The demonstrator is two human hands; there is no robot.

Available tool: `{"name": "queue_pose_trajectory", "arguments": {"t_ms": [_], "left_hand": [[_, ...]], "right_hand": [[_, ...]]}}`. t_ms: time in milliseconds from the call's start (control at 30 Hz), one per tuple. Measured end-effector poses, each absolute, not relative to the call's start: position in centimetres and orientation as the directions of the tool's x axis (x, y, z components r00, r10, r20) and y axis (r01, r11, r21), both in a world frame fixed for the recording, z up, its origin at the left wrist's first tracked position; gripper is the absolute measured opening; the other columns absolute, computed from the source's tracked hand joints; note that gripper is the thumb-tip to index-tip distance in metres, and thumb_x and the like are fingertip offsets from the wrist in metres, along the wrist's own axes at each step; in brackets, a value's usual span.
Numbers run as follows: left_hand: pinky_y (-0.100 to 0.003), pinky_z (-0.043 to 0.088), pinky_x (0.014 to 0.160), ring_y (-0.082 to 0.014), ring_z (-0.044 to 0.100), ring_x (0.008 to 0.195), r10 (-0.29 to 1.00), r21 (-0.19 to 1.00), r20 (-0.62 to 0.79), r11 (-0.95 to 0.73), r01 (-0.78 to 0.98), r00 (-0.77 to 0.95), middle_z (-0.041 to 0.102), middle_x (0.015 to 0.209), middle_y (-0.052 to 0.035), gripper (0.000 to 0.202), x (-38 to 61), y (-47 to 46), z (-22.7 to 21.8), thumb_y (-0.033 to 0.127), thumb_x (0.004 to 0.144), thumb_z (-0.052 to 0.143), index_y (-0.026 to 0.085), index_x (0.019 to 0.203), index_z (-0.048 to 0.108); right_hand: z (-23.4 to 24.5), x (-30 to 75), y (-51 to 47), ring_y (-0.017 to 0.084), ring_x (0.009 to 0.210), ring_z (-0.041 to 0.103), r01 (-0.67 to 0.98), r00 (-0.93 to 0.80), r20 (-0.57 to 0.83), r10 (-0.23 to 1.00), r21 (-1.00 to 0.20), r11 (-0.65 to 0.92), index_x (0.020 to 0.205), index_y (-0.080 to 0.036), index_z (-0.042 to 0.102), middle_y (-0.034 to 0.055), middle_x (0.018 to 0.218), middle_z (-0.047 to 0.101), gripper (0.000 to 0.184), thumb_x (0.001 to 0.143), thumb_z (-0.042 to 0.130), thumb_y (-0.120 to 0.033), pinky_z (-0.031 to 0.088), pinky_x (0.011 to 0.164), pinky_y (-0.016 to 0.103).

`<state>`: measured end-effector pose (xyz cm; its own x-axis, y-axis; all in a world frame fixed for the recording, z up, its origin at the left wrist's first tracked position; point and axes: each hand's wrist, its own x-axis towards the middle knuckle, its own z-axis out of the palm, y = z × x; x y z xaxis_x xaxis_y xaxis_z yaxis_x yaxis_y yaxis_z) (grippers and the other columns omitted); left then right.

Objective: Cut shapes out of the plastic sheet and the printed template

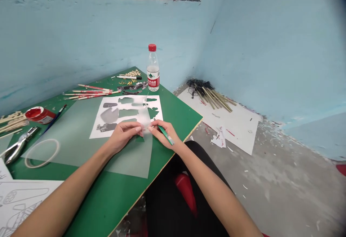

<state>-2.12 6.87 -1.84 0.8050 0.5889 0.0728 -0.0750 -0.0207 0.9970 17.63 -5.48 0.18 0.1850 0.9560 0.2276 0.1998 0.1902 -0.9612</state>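
My left hand (127, 134) is closed, thumb and fingers pinching a thin translucent plastic piece (144, 116) above the table. My right hand (164, 134) also pinches that piece at its edge, with a slim green craft knife (165, 134) tucked in its fingers. Under the hands lies a white sheet (94, 130) with grey printed shapes and several cut-out openings that show the green table. A larger translucent sheet (78, 132) spreads beneath the paper. The knife's tip is hidden by my fingers.
A water bottle (153, 73) stands at the table's (183, 110) far corner. Red-banded sticks (92, 92), a marker (129, 77), a red paint jar (40, 115), a brush (55, 118), pliers (21, 145) and a tape ring (41, 154) lie leftward. Bamboo sticks (216, 98) rest on a floor board.
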Motion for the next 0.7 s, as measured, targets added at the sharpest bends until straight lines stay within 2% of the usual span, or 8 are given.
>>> {"name": "queue_pose_trajectory", "arguments": {"t_ms": [200, 333, 400, 467, 533, 633, 700], "left_hand": [[-0.037, 0.063, 0.082, -0.0174, 0.072, 0.083, 0.596, 0.993, 0.088, -0.111, -0.027, 0.798, 0.071, 0.089, -0.0025, 0.031, -1.9, 6.8, -2.0, 0.044, 0.104, 0.069, 0.013, 0.105, 0.071], [-0.034, 0.064, 0.075, -0.0156, 0.07, 0.076, 0.617, 0.976, 0.154, -0.219, -0.02, 0.771, 0.071, 0.089, -0.0022, 0.03, -1.3, 6.4, -1.8, 0.043, 0.103, 0.071, 0.013, 0.105, 0.07], [-0.032, 0.064, 0.071, -0.0157, 0.07, 0.078, 0.66, 0.951, 0.229, -0.309, -0.019, 0.716, 0.071, 0.098, -0.0041, 0.034, -1.0, 6.0, -1.7, 0.042, 0.1, 0.074, 0.014, 0.117, 0.067], [-0.03, 0.063, 0.069, -0.0163, 0.069, 0.085, 0.704, 0.905, 0.335, -0.425, -0.006, 0.626, 0.068, 0.113, -0.0069, 0.05, -1.0, 5.5, -1.4, 0.042, 0.098, 0.076, 0.019, 0.138, 0.057], [-0.029, 0.062, 0.071, -0.0164, 0.068, 0.091, 0.705, 0.83, 0.45, -0.557, 0.035, 0.549, 0.064, 0.123, -0.0085, 0.057, -1.2, 5.2, -1.2, 0.04, 0.096, 0.077, 0.025, 0.146, 0.053], [-0.031, 0.061, 0.076, -0.0165, 0.066, 0.088, 0.604, 0.66, 0.574, -0.741, 0.123, 0.553, 0.069, 0.112, -0.0074, 0.031, -1.9, 5.3, -1.1, 0.037, 0.096, 0.078, 0.025, 0.124, 0.072], [-0.034, 0.06, 0.078, -0.0172, 0.067, 0.083, 0.519, 0.537, 0.613, -0.826, 0.168, 0.596, 0.072, 0.098, -0.0063, 0.021, -2.3, 5.6, -1.2, 0.037, 0.097, 0.076, 0.021, 0.112, 0.077]], "right_hand": [[0.0, 17.6, -5.5, 0.014, 0.069, 0.049, 0.231, 0.18, 0.231, 0.956, -0.955, 0.187, 0.094, -0.018, 0.069, -0.0001, 0.075, 0.056, 0.033, 0.095, 0.066, -0.051, 0.046, 0.069, 0.028], [0.1, 17.7, -5.6, 0.013, 0.066, 0.048, 0.246, 0.156, 0.231, 0.96, -0.951, 0.189, 0.094, -0.018, 0.068, -0.0013, 0.072, 0.054, 0.032, 0.095, 0.066, -0.05, 0.044, 0.067, 0.027], [0.1, 17.7, -5.5, 0.013, 0.065, 0.047, 0.252, 0.154, 0.231, 0.961, -0.949, 0.188, 0.094, -0.018, 0.068, -0.0014, 0.072, 0.055, 0.032, 0.095, 0.065, -0.05, 0.044, 0.066, 0.027], [0.1, 17.6, -5.5, 0.013, 0.067, 0.048, 0.256, 0.157, 0.232, 0.96, -0.948, 0.188, 0.094, -0.018, 0.069, -0.0008, 0.074, 0.055, 0.033, 0.095, 0.065, -0.051, 0.044, 0.067, 0.027], [0.0, 17.5, -5.6, 0.013, 0.068, 0.048, 0.261, 0.161, 0.231, 0.96, -0.948, 0.185, 0.096, -0.017, 0.07, -0.0008, 0.074, 0.055, 0.034, 0.096, 0.064, -0.051, 0.044, 0.068, 0.027], [-0.2, 17.3, -5.6, 0.012, 0.065, 0.048, 0.27, 0.145, 0.223, 0.964, -0.946, 0.178, 0.103, -0.017, 0.072, -0.0024, 0.072, 0.055, 0.033, 0.095, 0.064, -0.048, 0.044, 0.067, 0.026], [-0.4, 17.2, -5.6, 0.011, 0.063, 0.047, 0.277, 0.135, 0.219, 0.966, -0.945, 0.175, 0.105, -0.017, 0.073, -0.0033, 0.07, 0.055, 0.032, 0.095, 0.064, -0.046, 0.043, 0.066, 0.025]]}}
